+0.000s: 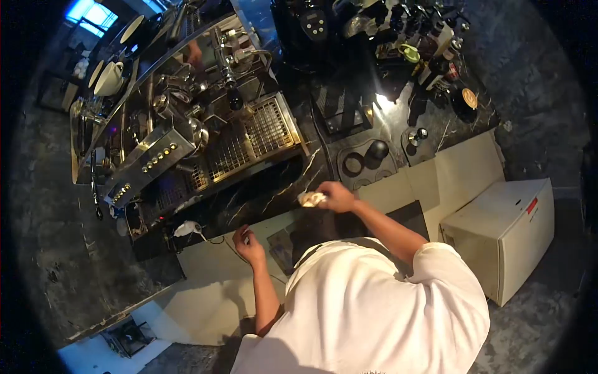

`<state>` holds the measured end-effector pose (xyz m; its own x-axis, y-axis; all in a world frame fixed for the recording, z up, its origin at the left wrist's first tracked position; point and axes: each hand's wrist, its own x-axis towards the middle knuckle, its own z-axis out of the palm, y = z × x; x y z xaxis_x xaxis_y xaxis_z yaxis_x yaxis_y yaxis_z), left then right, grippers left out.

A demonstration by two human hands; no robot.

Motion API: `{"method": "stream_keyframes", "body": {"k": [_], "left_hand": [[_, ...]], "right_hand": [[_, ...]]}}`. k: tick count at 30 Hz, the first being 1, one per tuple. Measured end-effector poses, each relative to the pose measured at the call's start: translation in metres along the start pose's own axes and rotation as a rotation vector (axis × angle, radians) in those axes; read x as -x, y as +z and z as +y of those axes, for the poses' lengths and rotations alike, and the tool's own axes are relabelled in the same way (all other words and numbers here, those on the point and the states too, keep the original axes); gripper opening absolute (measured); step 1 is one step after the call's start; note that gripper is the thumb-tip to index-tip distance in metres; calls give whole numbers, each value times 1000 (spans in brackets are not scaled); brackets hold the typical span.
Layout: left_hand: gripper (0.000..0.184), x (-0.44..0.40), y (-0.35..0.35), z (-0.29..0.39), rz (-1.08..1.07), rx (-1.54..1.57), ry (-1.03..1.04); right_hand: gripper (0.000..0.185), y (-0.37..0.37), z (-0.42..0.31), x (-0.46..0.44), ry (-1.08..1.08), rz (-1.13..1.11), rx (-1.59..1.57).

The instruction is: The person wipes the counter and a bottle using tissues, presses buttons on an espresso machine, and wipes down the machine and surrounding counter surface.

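Note:
My right hand (338, 197) is closed on a crumpled whitish cloth (311, 199), held in front of the counter edge. Lower and to the left, my left hand (250, 248) hangs by the counter front, fingers loosely curled and apart, with nothing visible in it. A white object with a cord (187, 229) lies on the counter edge left of that hand. Beyond both hands stands a steel espresso machine (168, 149) with a drip tray grate (268, 128). A dark mat with round holders (366, 163) sits past my right hand.
A coffee grinder (314, 28) stands at the back. A cup with latte art (469, 98) is at the counter's right, near bottles and a small metal tool (417, 137). To my right is a white box-shaped appliance (504, 234). Cups (109, 80) rest on the machine.

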<state>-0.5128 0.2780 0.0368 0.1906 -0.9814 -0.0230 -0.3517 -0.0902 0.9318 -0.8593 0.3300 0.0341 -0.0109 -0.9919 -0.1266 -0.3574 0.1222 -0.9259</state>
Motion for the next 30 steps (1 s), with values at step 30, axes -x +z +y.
{"method": "stream_keyframes", "body": {"k": [30], "left_hand": [[30,67,-19,-12,3,-41,-129]], "right_hand": [[27,-11,68,-122,-438,694,456]]}}
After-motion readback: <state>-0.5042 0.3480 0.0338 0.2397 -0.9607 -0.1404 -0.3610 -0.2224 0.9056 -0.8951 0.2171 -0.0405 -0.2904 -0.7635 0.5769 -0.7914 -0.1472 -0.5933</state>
